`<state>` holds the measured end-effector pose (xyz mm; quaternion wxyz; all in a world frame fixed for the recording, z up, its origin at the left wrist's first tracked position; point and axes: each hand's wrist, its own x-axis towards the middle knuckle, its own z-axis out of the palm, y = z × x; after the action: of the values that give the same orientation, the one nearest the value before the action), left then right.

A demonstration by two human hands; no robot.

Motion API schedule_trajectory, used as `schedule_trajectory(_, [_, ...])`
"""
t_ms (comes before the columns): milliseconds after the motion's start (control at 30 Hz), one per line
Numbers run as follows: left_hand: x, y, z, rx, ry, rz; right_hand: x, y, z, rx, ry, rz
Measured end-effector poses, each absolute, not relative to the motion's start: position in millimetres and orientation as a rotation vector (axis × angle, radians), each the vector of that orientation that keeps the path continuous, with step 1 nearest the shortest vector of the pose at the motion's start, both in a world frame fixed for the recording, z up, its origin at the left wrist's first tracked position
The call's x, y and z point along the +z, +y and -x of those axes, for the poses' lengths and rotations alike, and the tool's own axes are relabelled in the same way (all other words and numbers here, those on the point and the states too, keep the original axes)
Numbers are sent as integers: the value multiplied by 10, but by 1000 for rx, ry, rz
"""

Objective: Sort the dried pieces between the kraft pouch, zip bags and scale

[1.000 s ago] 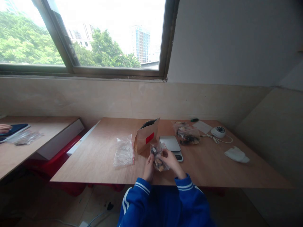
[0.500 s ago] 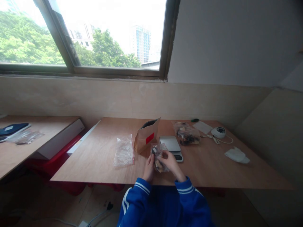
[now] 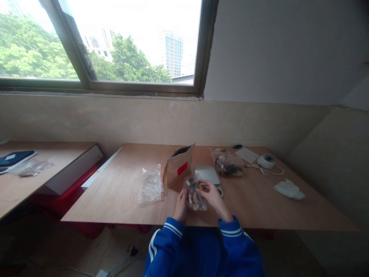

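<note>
A clear plastic bag [image 3: 195, 200] with brown and dark dried pieces inside is in front of me at the table's near side. My left hand [image 3: 181, 202] is closed on its left edge. At the bag's upper right, my right hand [image 3: 210, 192] pinches a small tan piece, whose exact kind I cannot make out. Just behind stands an open brown paper bag [image 3: 177, 169] with a red label. A digital kitchen scale [image 3: 206, 174] lies behind my right hand, which partly covers its front.
Left of the paper bag lies a clear plastic bag [image 3: 151, 184]. Filled plastic bags [image 3: 230, 169], a white dome camera [image 3: 265, 161] with its cable and a crumpled white tissue [image 3: 288, 189] lie to the right. Another table [image 3: 69, 154] stands at the left across a gap.
My right hand has moved slightly right, and a tan piece now shows in its fingers. The plastic bag's mouth looks wider. My left hand has stayed in place.
</note>
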<state>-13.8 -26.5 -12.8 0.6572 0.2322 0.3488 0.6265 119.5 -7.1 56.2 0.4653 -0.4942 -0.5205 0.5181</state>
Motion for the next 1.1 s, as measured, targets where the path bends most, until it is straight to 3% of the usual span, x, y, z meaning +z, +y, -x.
schedule_trajectory(367, [-161, -264, 140, 1427, 783, -519, 649, -120, -1199, 1170, -1196, 1201])
schedule_trajectory(633, [-184, -254, 152, 1433, 792, -563, 1181, 32, -1276, 915, -1145, 1102])
schedule_trajectory(800, [-174, -256, 155, 1430, 802, -569, 1493, 293, -989, 900, -1308, 871])
schedule_trajectory(1100, [-193, -256, 164, 1422, 835, -553, 1597, 744, -479, 896, -1227, 683])
